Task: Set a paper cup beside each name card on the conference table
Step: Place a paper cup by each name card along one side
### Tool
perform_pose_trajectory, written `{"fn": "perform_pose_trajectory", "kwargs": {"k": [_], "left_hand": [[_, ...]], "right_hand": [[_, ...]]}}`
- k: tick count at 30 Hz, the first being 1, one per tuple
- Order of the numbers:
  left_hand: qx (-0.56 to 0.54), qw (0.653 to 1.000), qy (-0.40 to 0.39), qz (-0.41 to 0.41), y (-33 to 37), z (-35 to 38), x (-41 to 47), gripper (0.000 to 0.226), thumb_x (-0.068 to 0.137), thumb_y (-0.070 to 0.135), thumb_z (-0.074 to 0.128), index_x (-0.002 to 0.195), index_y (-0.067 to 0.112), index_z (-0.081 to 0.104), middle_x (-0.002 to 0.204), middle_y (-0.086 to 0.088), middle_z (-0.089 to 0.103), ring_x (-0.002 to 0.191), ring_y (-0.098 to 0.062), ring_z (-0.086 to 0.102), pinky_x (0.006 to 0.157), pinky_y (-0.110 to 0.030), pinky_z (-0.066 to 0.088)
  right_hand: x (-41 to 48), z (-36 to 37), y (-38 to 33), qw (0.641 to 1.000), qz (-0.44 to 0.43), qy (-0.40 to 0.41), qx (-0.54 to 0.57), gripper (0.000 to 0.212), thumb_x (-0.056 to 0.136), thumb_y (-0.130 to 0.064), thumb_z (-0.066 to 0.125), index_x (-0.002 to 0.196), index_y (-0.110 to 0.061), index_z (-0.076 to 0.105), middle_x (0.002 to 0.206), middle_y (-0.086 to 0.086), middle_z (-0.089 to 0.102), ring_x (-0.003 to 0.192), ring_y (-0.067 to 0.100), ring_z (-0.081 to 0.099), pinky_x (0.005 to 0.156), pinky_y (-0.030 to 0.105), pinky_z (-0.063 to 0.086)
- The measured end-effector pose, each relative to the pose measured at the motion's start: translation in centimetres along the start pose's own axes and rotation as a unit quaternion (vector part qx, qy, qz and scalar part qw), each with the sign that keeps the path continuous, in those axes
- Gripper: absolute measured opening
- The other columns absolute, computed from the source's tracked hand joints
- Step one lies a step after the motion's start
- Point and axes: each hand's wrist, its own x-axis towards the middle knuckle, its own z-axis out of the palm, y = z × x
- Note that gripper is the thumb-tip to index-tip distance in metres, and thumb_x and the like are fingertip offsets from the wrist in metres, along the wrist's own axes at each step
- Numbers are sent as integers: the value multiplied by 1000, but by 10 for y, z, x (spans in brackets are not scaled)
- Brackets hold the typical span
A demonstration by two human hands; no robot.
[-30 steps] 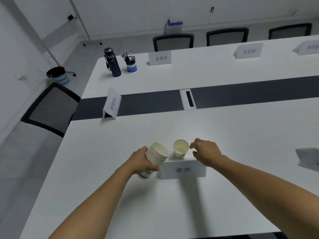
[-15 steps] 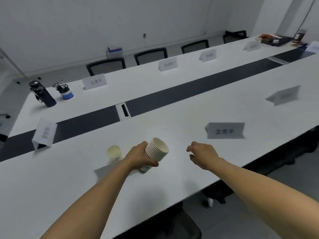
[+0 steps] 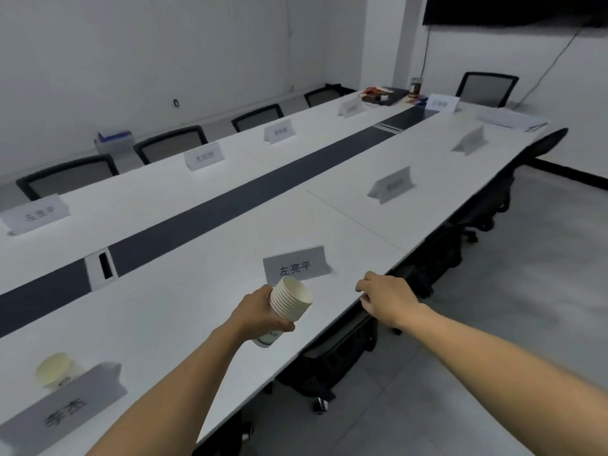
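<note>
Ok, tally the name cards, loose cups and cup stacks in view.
Name cards: 9
Loose cups: 1
Cup stacks: 1
Total: 11

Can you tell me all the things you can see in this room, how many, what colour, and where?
table: one, white with a dark strip along the middle, fills the room.
name cards: about ten, white, along both long sides and the far end.
single cup: one, pale, behind the nearest card at lower left.
stack of cups: one stack, white, held above the table's near edge.
chairs: at least five across the table and at the far end, black; more dark ones tucked under the near side.
clutter: mixed colours, far end, too small to tell.
screen: one, black, upper right wall.
left hand: holds the stack.
right hand: empty, over the table edge.
</note>
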Motion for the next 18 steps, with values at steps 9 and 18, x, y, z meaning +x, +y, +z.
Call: {"fn": "perform_pose_trajectory", "kwargs": {"k": [9,18], "left_hand": [[-23,1000,-6,3,36,12,103,57,58,33,87,105,28,57,95,6,67,88,-14,65,78,-35,57],[-40,998,13,-56,30,-5,151,59,57,33,86,109,28,60,98,5,69,90,-17,67,82,-40,59]], "right_hand": [[75,3,72,1000,-1,-18,-2,34,99,-28,44,130,-22,56,128,-2,55,101,23,63,79,33,48],[175,15,84,996,-60,-59,-1,36,98,-30,47,132,-24,53,128,-2,57,103,25,62,84,34,47]]}}
